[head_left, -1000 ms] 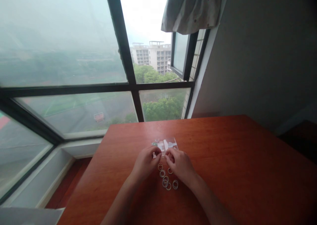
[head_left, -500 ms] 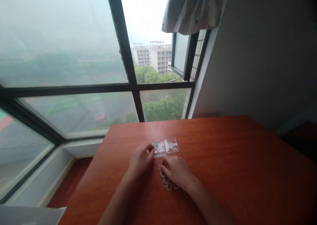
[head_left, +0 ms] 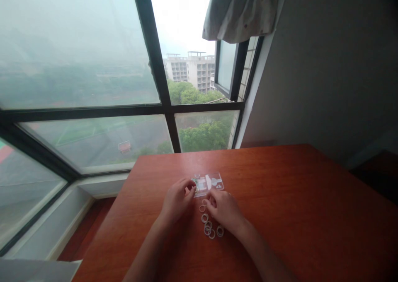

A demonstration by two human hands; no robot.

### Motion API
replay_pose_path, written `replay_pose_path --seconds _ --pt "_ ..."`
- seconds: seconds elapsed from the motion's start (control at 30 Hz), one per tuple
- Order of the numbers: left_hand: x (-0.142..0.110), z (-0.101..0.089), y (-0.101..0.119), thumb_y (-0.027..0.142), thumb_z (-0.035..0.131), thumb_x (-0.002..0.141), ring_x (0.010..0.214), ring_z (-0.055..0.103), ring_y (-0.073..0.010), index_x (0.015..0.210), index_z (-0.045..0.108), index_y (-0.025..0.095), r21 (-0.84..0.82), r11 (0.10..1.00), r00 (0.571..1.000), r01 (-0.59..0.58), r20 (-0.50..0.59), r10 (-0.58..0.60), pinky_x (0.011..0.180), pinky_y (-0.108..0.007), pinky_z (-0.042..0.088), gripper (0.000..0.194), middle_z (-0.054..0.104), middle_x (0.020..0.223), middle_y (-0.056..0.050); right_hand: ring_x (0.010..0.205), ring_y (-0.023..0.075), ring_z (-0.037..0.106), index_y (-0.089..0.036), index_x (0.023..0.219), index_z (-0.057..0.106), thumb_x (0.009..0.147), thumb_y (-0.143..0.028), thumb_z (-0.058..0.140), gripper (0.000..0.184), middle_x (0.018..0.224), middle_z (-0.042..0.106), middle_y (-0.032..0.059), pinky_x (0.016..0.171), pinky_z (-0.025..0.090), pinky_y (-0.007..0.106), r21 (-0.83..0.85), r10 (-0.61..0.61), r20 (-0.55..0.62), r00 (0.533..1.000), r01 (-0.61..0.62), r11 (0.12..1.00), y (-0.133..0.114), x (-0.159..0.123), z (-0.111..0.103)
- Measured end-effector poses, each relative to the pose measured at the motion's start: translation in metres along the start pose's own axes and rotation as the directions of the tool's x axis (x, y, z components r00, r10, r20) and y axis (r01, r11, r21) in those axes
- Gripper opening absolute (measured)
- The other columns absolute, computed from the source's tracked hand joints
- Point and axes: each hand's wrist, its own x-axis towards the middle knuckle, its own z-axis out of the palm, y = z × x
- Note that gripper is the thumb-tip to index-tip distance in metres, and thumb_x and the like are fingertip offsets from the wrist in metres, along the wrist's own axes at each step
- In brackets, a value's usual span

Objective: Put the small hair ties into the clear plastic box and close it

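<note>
A small clear plastic case [head_left: 202,184] lies opened flat on the table, its lid half to the right with white printed shapes. Small greenish pieces show in its left half, partly behind my fingers. My left hand [head_left: 178,199] curls around the case's left edge, thumb and forefinger closed on it. Just in front of the case, my right hand [head_left: 226,209] pinches a pale ring [head_left: 204,202] between thumb and forefinger. Another ring [head_left: 202,208] lies right below it. Several more rings [head_left: 207,230] lie in a loose cluster nearer me, some overlapping, with a separate ring [head_left: 220,231] to their right.
The reddish-brown wooden table [head_left: 295,199] spreads out to the right. Dark-framed windows [head_left: 168,108] stand behind and left of it, with one small pane [head_left: 226,66] swung outward. A grey curtain [head_left: 242,13] hangs above, beside a wall [head_left: 311,79] on the right.
My right hand has lifted a ring and moved slightly away from me, toward the case. The other rings show more fully now. My left hand stays almost where it was.
</note>
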Motion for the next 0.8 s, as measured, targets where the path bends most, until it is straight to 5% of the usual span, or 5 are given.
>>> replay_pose_path --seconds 0.37,0.8 --pt "-0.004 0.011 0.021 0.025 0.053 0.083 0.062 0.051 -0.0123 0.076 0.064 0.017 -0.133 0.988 0.986 -0.076 0.139 0.094 0.059 -0.023 0.038 0.015 0.061 0.068 0.0 0.058 0.0135 0.055 -0.021 0.081 0.062 0.086 -0.029 0.052 0.013 0.06 0.058 -0.0019 0.059 0.036 0.022 0.086 0.035 -0.143 0.989 -0.023 0.996 0.004 0.005 -0.006" --pt "0.002 -0.006 -0.009 0.026 0.051 0.083 0.065 0.055 -0.0143 0.08 0.065 0.017 0.023 0.999 0.999 0.025 -0.044 -0.024 0.061 -0.024 0.04 0.016 0.065 0.075 -0.002 0.061 0.0131 0.057 -0.02 0.081 0.063 0.084 -0.023 0.054 0.01 0.064 0.062 -0.0012 0.06 0.036 0.021 0.079 0.039 -0.07 0.997 -0.034 0.996 0.006 0.005 -0.01"
